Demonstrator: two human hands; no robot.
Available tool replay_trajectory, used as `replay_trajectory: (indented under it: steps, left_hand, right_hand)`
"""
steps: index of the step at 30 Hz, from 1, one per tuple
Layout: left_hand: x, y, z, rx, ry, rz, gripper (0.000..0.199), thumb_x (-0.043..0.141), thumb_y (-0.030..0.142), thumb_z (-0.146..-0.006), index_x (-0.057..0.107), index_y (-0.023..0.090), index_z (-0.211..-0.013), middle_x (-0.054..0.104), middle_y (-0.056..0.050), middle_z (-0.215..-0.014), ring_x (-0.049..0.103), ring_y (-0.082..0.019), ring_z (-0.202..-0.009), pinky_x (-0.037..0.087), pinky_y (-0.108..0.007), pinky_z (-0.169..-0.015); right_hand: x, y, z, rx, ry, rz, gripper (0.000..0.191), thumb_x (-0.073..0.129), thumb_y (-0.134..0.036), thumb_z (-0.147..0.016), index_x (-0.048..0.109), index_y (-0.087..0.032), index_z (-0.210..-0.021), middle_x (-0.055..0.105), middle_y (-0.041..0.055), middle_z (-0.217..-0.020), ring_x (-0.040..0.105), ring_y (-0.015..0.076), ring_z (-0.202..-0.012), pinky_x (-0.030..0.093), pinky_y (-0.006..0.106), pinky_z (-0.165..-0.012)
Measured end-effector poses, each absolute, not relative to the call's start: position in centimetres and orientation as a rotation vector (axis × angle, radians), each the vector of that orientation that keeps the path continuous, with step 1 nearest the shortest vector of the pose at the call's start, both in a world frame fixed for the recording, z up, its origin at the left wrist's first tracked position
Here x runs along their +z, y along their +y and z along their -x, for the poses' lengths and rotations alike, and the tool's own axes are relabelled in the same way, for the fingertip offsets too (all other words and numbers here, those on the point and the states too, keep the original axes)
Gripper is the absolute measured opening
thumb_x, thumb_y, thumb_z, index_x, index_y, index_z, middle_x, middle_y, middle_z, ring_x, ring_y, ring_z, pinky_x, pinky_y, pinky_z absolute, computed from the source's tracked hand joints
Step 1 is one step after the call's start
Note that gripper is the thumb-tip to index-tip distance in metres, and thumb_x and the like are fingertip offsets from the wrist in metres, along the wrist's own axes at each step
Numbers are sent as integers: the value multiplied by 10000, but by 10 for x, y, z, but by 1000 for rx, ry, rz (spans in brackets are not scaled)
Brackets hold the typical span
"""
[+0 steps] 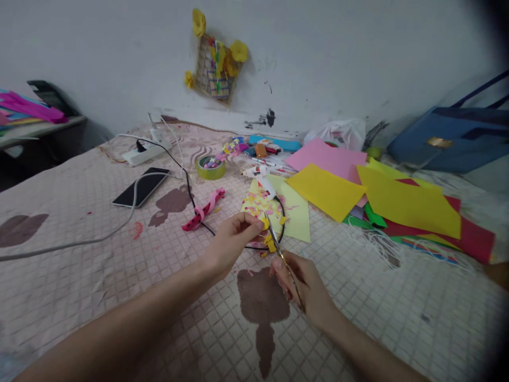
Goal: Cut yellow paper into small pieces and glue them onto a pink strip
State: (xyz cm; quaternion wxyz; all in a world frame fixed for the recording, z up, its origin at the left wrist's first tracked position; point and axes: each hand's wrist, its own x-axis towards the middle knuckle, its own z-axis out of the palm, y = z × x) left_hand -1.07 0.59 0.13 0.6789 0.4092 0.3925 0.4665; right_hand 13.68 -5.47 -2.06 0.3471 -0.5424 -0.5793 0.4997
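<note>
Pale-yellow flat paper sheet (301,220): lies beyond the hands, strewn with pink and yellow scraps (254,200).
Right hand (302,278): holds slender metal scissors (274,235), pointing away.
Left hand (233,240): pinches small yellow paper piece (265,223) beside the blades.

a plain whitish-grey wall (342,63) stands behind, scuffed, with faint pencil-like writing (266,64) and a dark patch (270,117) low down near its foot. a tilted lattice hanging (214,71) with yellow flowers at its corners is on the wall. at far left, a separate ledge (43,130) carries bright folded material (34,107). the broad surface (159,329) reaches toward the wall, under a pale, grid-patterned cover with brown shapes. the light is soft and rather dim, and the right edge falls into blurred darkness.
</note>
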Motion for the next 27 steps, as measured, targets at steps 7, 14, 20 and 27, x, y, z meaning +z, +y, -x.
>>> replay_trajectory:
  steps: [7,14,20,27]
  left_hand:
    - [1,6,11,1052,860,-896,154,672,229,-710,555,130,-729,619,11,-706,583,-71,-639,460,-208,-655]
    - [3,5,11,1044,878,-903,144,659,222,-722,550,127,-725,615,7,-694,575,-71,-632,452,-205,-646]
    - [2,6,10,1045,878,-911,156,671,239,-710,559,132,-720,616,5,-703,573,-80,-642,450,-223,-662]
    - [2,6,10,1052,886,-901,170,683,247,-695,559,134,-720,616,11,-705,574,-79,-659,446,-225,-683]
  right_hand:
    - [-22,-53,-137,1303,-1484,1403,392,444,-518,-834,416,-189,-623,362,-61,-496,356,81,-429,249,213,-409]
    - [-20,-54,-136,1320,-1462,1391,385,469,-520,-820,432,-189,-629,379,-58,-496,372,89,-442,266,216,-415]
    - [-18,-54,-136,1317,-1468,1402,405,464,-541,-817,412,-195,-614,383,-57,-480,368,90,-428,259,216,-407]
    - [-22,-54,-138,1277,-1511,1432,414,429,-537,-841,440,-188,-619,396,-55,-471,380,88,-421,269,209,-404]
